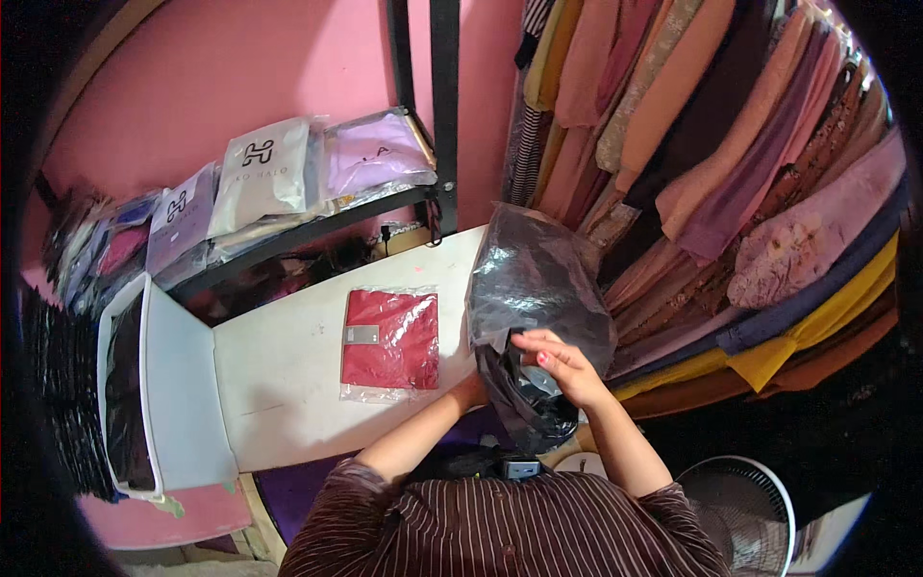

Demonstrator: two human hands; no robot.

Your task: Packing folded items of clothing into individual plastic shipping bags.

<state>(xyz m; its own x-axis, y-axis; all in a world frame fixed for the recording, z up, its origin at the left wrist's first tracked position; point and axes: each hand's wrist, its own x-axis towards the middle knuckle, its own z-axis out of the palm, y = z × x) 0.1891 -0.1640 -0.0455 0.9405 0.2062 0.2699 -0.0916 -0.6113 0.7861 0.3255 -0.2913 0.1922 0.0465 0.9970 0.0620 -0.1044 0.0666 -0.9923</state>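
Before me, at the right end of the white table [288, 404], my hands are at a dark, translucent plastic bag [537, 267] that bulges upward. My right hand [566, 364] lies against the bag's near edge, its fingers stretched out, and whether it pinches the plastic is not plain. My left hand [474, 389] is at the bag's lower left side, its fingers hidden behind black plastic folds. Something pale shows inside the folds below my right hand. To the left, a folded red garment in a clear plastic packet [396, 346] lies flat on the table, with a grey tag on it.
A white bin [184, 389] holding black plastic stands at the table's left end. Behind the table, a black shelf [288, 245] bears several packed garments [263, 169]. Hanging clothes [692, 144] crowd the right side. A round fan [739, 516] stands at the lower right.
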